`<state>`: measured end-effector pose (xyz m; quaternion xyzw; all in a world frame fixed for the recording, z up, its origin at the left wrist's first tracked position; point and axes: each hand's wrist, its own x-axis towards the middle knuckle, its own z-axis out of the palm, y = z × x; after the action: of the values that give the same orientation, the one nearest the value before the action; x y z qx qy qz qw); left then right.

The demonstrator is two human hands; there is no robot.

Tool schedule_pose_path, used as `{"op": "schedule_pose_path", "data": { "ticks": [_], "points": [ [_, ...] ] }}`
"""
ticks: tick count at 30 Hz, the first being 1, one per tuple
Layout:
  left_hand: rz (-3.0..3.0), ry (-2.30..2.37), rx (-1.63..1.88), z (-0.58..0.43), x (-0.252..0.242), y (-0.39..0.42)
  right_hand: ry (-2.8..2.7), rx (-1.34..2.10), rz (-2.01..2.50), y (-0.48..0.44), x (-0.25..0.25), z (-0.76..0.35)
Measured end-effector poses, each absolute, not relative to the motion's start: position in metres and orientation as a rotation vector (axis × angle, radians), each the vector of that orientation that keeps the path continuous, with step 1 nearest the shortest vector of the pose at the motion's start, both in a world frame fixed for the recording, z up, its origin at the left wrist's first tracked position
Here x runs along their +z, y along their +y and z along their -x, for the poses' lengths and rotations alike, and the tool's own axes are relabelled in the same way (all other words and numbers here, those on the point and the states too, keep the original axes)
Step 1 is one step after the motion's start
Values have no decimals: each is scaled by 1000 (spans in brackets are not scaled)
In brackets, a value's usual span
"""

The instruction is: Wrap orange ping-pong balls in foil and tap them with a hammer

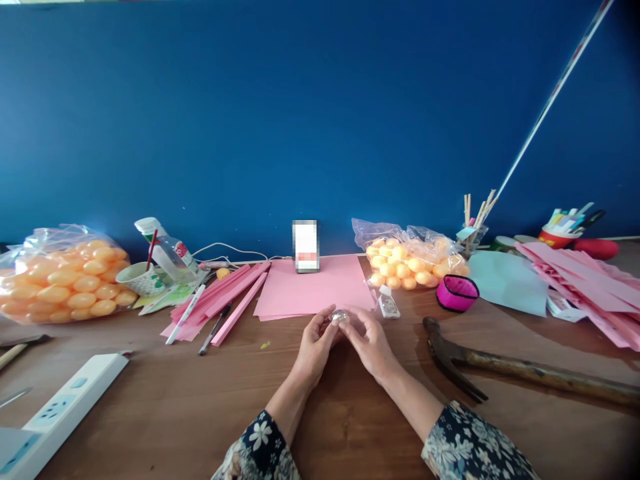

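My left hand [314, 345] and my right hand [369, 341] meet over the middle of the brown table. Together their fingertips pinch a small, shiny, clear roll of tape [340, 316], held just above the near edge of a pink paper sheet [313, 285]. Both forearms come up from the bottom edge in dark floral sleeves.
A hammer [500, 368] lies to the right. Bags of orange balls sit at the far left [63, 277] and behind centre right [415, 260]. Pink paper strips [223, 300], pens, a magenta tape roll [457, 293], a power strip [65, 407] and a phone [305, 245] stand around.
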<state>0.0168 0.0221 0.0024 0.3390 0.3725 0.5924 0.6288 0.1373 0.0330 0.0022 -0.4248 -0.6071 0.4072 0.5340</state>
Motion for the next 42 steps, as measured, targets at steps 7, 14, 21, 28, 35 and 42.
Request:
{"op": "schedule_pose_path", "data": {
  "ticks": [7, 14, 21, 28, 35, 42],
  "points": [
    [-794, 792, 1369, -17, 6, 21, -1398, 1053, 981, 30, 6, -136],
    [-845, 873, 1387, -17, 3, 22, -1422, 1035, 990, 32, 7, -138],
    [-829, 916, 1379, -16, 1, 22, -1369, 1125, 973, 33, 2, -138],
    [-859, 922, 1367, -16, 1, 22, -1373, 1066, 984, 34, 1, -137],
    [-842, 926, 1370, -16, 0, 22, -1373, 1092, 979, 33, 5, -138],
    [-869, 946, 1359, -16, -2, 23, -1370, 1092, 967, 34, 1, -138]
  ]
}}
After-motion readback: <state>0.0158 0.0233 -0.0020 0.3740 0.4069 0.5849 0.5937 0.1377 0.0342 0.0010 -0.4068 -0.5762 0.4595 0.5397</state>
